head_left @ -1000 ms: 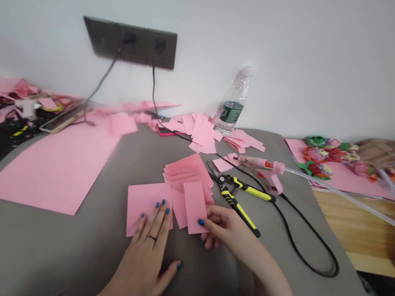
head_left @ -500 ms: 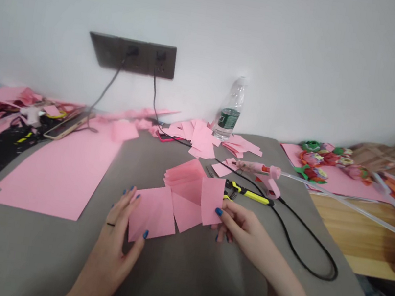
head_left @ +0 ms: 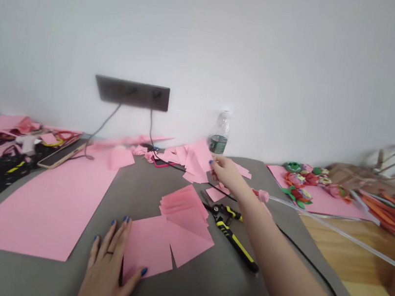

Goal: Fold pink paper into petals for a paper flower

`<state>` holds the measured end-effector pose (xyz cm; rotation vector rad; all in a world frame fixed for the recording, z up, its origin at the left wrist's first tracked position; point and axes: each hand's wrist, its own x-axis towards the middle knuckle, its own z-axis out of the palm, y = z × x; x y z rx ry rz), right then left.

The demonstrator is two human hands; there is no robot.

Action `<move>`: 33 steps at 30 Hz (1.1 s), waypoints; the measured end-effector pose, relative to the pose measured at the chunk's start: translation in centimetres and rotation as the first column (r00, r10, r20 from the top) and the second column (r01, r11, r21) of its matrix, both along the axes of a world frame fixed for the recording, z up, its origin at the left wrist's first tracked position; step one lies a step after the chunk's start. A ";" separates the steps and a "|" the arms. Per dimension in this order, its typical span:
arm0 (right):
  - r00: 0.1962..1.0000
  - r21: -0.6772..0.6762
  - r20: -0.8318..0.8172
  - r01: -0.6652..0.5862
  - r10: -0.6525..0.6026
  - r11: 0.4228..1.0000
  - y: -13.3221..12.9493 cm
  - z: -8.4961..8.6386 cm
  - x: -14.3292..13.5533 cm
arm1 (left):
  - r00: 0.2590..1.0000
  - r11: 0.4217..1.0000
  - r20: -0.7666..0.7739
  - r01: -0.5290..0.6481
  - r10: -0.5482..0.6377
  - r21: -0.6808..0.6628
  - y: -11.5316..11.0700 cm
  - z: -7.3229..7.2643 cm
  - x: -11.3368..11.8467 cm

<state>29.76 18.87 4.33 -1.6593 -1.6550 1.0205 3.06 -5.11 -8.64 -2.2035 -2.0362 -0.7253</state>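
My left hand (head_left: 112,259) lies spread on the grey table, its thumb and fingertips at the left edge of a pink paper square (head_left: 149,244). A fanned stack of pink squares (head_left: 185,203) overlaps the papers just right of it. My right hand (head_left: 225,171) reaches to the back, fingers pinched on a pink paper piece (head_left: 202,154) above the scattered pieces near the water bottle (head_left: 220,134). Yellow and black pliers (head_left: 237,243) lie open beside the stack. My right forearm hides most of the pink glue gun (head_left: 261,195).
Large pink sheets (head_left: 44,204) and a phone (head_left: 61,153) are at the left. Black cables cross the table. Paper flowers (head_left: 299,183) lie on a pink sheet at the right, near orange strips (head_left: 389,209). Parts of other people's arms show at both sides.
My right hand has moved from the front papers to the back pile, and the small piece it held is out of its grip there. The pliers have turned. The view has tilted up.
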 end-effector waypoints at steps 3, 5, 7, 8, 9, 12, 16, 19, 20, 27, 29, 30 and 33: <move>0.996 -0.012 0.075 0.054 -0.053 0.998 2.4 0.1 -2.1 | 0.999 1.000 0.038 0.009 -0.009 0.020 -0.1 -0.2 -0.2; 0.989 -0.008 0.127 0.073 -0.071 0.997 2.7 0.0 -3.1 | 0.997 1.000 0.077 0.023 -0.025 0.020 -0.1 -0.4 -0.5; 0.980 0.012 0.180 0.081 -0.082 0.997 2.0 -0.2 -3.5 | 0.990 0.999 0.140 0.028 -0.030 0.019 -0.1 -0.5 -0.8; 0.976 0.027 0.202 0.079 -0.083 0.997 1.2 -0.2 -3.5 | 0.983 0.999 0.183 0.030 -0.034 0.022 -0.1 -0.5 -0.9; 0.973 0.040 0.218 0.068 -0.075 0.997 0.3 -0.1 -3.4 | 0.971 0.999 0.235 0.026 -0.032 0.028 -0.1 -0.5 -1.0; 0.976 0.057 0.215 -0.047 0.034 0.997 -3.3 0.2 -2.5 | 0.892 0.998 0.451 -0.048 0.026 0.038 -0.4 0.1 -1.0; 0.957 0.050 0.125 -0.270 0.262 0.962 -7.8 -0.2 -0.9 | 0.610 0.963 0.752 -0.240 0.250 -0.125 -0.6 1.9 -0.2; 0.947 0.092 0.023 -0.320 0.320 0.943 -9.5 -1.8 -0.6 | 0.463 0.969 0.854 -0.162 0.240 -0.185 -0.2 3.4 1.1; 0.955 0.086 -0.018 -0.295 0.297 0.952 -9.8 -2.5 -0.7 | 0.450 0.977 0.868 -0.114 0.212 -0.180 0.0 3.8 1.6; 0.978 0.098 -0.187 -0.074 0.092 0.992 -10.0 -6.0 -2.4 | 0.525 0.987 0.849 0.094 0.060 -0.128 0.5 4.1 4.2; 0.968 0.090 -0.241 -0.047 0.067 0.995 -10.5 -6.6 -3.0 | 0.539 0.990 0.841 0.086 0.051 -0.115 0.3 4.2 4.1; 0.962 0.083 -0.267 -0.040 0.061 0.996 -10.7 -6.8 -3.3 | 0.541 0.992 0.839 0.060 0.064 -0.114 0.2 4.4 4.0; 0.941 0.068 -0.333 -0.033 0.054 0.997 -11.5 -7.1 -3.9 | 0.479 0.986 0.861 -0.094 0.169 -0.141 0.2 5.0 3.5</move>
